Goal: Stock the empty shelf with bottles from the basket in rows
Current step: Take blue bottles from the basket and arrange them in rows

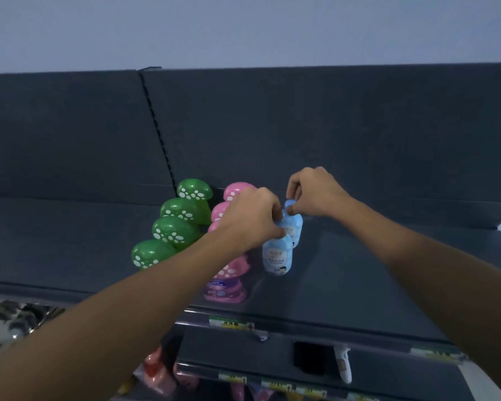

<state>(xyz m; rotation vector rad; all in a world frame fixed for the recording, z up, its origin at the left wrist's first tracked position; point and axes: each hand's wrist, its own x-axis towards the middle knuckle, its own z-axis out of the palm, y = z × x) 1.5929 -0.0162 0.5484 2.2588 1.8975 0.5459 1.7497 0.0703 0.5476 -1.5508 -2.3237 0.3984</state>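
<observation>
On the dark top shelf [359,279] stand three rows of bottles. At the left is a row of green mushroom-capped bottles [174,230]. Beside it runs a row of pink mushroom-capped bottles [232,273], partly hidden by my left arm. To the right are two light blue bottles. My left hand [249,218] grips the top of the front blue bottle [277,256]. My right hand [315,192] pinches the cap of the rear blue bottle [295,224]. Both blue bottles stand upright on the shelf. The basket is out of view.
A shelf back panel [301,125] rises behind the rows, with a slotted upright [156,123] at the left. Lower shelves with price labels [232,325] hold pink items [156,371] and a white bottle [343,364]. A patterned surface [9,319] lies at the lower left.
</observation>
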